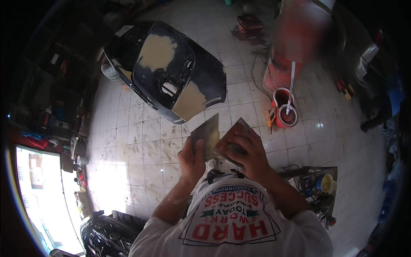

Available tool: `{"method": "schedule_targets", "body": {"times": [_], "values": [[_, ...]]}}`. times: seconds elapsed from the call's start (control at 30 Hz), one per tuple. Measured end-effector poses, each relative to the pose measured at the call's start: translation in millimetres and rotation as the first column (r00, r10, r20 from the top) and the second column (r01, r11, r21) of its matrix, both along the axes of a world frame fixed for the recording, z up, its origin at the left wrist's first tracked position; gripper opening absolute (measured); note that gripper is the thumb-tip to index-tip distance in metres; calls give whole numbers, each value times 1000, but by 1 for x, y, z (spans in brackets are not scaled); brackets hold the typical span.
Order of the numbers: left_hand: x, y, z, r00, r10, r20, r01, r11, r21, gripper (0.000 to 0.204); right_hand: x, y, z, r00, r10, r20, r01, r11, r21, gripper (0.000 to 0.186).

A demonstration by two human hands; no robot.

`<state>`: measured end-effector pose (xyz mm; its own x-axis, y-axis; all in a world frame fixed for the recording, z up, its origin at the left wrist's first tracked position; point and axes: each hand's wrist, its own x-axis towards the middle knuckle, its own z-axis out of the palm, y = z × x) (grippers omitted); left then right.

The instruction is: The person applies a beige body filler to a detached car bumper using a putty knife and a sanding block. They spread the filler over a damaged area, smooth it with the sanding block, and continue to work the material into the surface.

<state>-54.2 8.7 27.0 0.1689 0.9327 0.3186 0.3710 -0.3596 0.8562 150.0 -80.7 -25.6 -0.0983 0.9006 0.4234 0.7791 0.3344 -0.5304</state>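
My left hand (192,156) grips a flat grey metal plate (205,128) smeared with pale yellow paste. My right hand (248,152) is wrapped round a square metal spreader (239,128), brownish and tilted, whose lower left corner meets or nearly meets the plate. Beyond them a black car body panel assembly (205,75) rests near floor level, with large beige filler patches (156,49) and a wheel (110,73) at its left side.
Tiled floor (145,162). Right: red equipment (278,73), red-and-white containers (284,115) with a white pole. Lower right: a low stand (312,171) with a yellow tub (326,183). Left: cluttered shelving (47,115), bright doorway (38,188), black motorbike-like object (107,235) at lower left.
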Motion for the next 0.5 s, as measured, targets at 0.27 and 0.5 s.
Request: {"method": "schedule_targets", "body": {"times": [0.27,0.5], "values": [[-6,11,18,973,64,220,-53,997,-55,23,-8,9,24,998,44,-49,-37,991,130,59],[-6,4,19,932,48,358,-5,993,-119,24,-18,17,8,985,153,84,-159,984,74,60]]}}
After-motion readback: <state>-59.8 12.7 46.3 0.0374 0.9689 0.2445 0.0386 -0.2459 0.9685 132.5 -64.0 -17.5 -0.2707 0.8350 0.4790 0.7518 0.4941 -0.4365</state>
